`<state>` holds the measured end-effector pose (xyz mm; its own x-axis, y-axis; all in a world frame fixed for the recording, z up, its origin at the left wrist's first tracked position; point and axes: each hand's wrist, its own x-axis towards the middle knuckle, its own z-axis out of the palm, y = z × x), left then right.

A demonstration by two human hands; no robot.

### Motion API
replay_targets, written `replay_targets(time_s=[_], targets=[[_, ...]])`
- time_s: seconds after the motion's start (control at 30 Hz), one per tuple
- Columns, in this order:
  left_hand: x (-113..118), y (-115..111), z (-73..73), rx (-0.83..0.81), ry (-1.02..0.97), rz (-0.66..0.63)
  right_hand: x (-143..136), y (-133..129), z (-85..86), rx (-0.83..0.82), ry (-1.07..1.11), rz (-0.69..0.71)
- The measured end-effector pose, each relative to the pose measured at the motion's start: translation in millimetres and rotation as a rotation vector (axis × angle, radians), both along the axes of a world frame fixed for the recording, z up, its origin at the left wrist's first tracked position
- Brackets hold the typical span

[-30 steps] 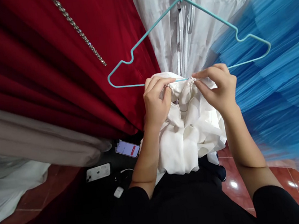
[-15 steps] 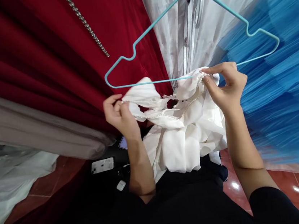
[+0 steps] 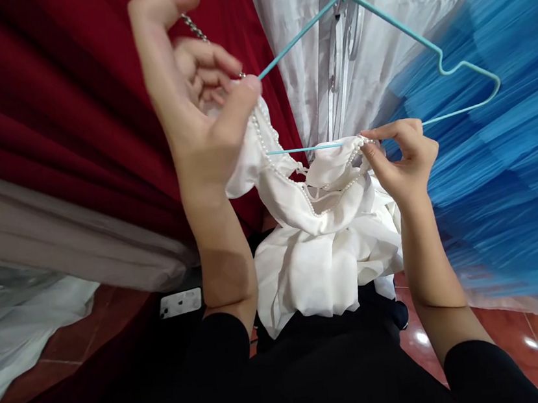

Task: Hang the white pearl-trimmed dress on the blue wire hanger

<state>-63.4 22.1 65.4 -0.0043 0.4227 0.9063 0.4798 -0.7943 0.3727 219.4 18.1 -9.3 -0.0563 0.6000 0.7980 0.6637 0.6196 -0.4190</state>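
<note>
A white garment (image 3: 321, 267) with a pearl-beaded neckline hangs between my hands, its lower folds above my lap. My left hand (image 3: 202, 98) is raised at the left shoulder of a light blue hanger (image 3: 300, 30); its thumb and fingers hold the garment's left strap against the hanger, with the index finger lifted. The hanger's left end is hidden behind this hand. At the right, my right hand (image 3: 403, 152) pinches the beaded edge of the other strap between thumb and finger, by the hanger's bottom bar.
Red cloth (image 3: 64, 89) hangs at the left, white fabric (image 3: 301, 60) behind the hanger, and blue tulle (image 3: 513, 152) at the right. A phone (image 3: 180, 302) lies on a black surface at lower left. Reddish floor tiles (image 3: 505, 329) show at lower right.
My left hand has moved up to the hanger's left shoulder, lifting the left strap. My right hand has stayed nearly in place, still pinching the other strap.
</note>
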Motion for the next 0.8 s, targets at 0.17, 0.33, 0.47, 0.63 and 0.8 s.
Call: replay_targets(time_s=[0.17,0.33,0.47,0.63,0.8], targets=[[54,-21,-17.6,0.009,0.001,-0.153,-1,0,-4.2,-0.015,0.001,-0.014],[94,-28,-57.0,-0.301,0.257,-0.051,-5,2,-5.2,0.022,0.01,0.059],[99,-22,-66.9,-0.312,0.222,0.022,4,2,-18.5,0.134,-0.158,0.083],[92,-22,-60.9,-0.325,0.216,-0.078,35,-12,-47.9,0.228,-0.193,0.135],[84,-23,-60.4,-0.351,0.197,-0.082,81,-5,-22.4,-0.073,0.297,-0.157]])
